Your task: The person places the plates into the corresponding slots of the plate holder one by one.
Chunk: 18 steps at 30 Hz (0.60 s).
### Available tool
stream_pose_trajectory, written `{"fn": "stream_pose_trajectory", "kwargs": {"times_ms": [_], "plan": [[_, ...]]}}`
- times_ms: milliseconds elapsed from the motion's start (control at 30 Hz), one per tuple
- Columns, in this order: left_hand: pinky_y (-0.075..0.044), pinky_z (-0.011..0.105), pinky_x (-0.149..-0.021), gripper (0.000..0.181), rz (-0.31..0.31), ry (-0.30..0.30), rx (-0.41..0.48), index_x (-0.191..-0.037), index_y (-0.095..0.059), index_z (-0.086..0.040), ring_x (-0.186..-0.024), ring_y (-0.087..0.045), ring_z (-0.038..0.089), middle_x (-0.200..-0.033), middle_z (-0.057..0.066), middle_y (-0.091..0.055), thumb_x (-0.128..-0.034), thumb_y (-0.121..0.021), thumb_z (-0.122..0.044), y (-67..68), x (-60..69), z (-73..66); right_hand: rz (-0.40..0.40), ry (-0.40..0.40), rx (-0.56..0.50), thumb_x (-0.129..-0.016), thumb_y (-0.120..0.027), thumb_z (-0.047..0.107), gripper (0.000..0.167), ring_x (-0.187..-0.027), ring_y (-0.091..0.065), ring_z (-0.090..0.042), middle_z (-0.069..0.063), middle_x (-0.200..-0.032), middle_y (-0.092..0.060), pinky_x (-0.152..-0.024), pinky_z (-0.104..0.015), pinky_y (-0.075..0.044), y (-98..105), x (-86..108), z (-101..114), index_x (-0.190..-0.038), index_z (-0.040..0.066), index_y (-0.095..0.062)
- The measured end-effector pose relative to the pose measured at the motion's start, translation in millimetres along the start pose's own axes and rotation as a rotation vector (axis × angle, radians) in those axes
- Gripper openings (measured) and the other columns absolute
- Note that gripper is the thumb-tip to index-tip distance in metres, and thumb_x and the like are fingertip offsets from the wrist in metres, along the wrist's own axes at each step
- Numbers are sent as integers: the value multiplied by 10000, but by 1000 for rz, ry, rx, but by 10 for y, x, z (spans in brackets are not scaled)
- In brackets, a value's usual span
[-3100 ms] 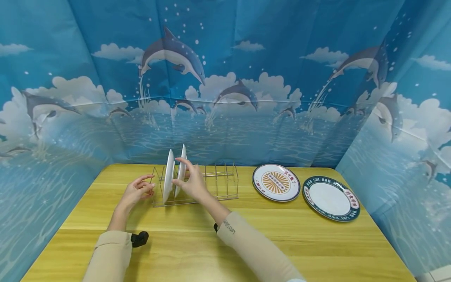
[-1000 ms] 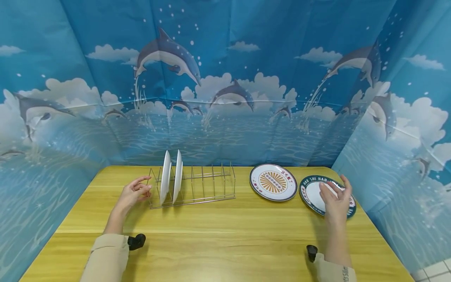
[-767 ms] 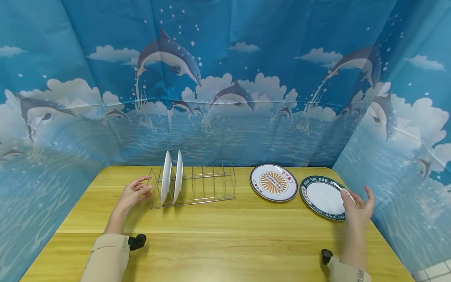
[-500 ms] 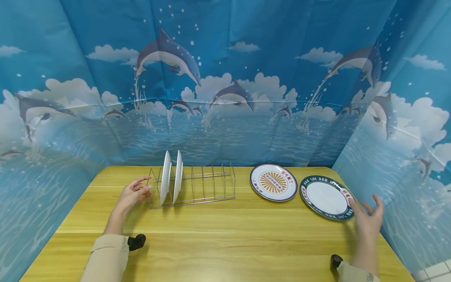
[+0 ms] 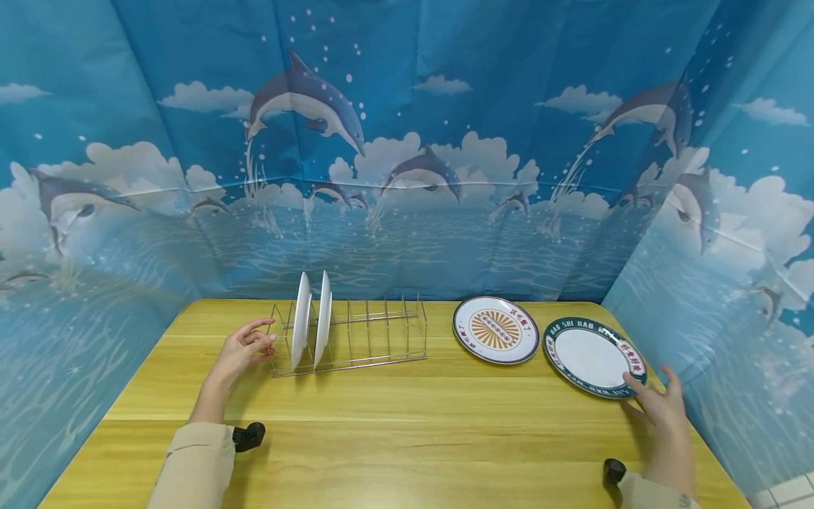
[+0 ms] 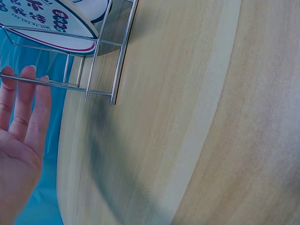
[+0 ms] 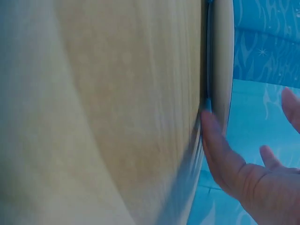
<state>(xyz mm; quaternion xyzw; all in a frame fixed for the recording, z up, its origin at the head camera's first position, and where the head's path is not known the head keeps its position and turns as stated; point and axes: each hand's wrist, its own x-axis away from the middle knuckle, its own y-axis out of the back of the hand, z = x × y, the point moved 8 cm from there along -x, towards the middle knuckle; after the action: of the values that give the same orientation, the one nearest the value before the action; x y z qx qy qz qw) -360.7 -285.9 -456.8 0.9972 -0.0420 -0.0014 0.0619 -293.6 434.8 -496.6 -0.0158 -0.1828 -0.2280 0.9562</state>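
Green-rimmed plate, flat on the wooden table at right of the head view; your right hand at its lower-right rim.
Right hand released, fingers spread, fingertips at the rim; firm contact hard to tell. Just left of that plate: white plate with orange sunburst, face up. Left of center: wire dish rack, two plates on edge in its left slots, the outer plate and the inner plate. Your left hand, unclenched, has fingertips against the rack's left end wire. Behind, filling the upper frame: dolphin-print curtain.
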Motion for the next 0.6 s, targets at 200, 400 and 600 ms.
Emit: {"fn": "stream_pose_trajectory", "kwargs": {"times_ms": [200, 400, 600], "plan": [[-539, 299, -735, 715, 12, 2, 56, -1355, -427, -103, -755, -623, 146, -881, 29, -637, -772, -708, -407, 130, -187, 305, 78, -107, -134, -728, -766, 238, 1137, -713, -609, -67, -188, -1311, -231, -753, -309, -538, -46, 5, -73, -1427, 406, 115], [-541, 301, -729, 889, 14, 7, 75, -1374, -393, -93, -752, -623, 141, -870, -11, -634, -672, -737, -516, 191, -279, 469, 30, -160, -121, -713, -778, 125, 1072, -670, -585, -43, -166, -1408, -180, -716, -252, -539, -28, -68, -143, -1458, 343, -39], [-520, 364, -807, 584, 1, 36, 38, -1340, -430, -106, -768, -618, 138, -852, -31, -633, -843, -661, -312, 56, -83, 159, -8, -169, -56, -721, -769, 73, 981, -654, -531, 21, -71, -1520, 56, -688, -171, -516, -31, -93, -181, -1448, 250, -136]]}}
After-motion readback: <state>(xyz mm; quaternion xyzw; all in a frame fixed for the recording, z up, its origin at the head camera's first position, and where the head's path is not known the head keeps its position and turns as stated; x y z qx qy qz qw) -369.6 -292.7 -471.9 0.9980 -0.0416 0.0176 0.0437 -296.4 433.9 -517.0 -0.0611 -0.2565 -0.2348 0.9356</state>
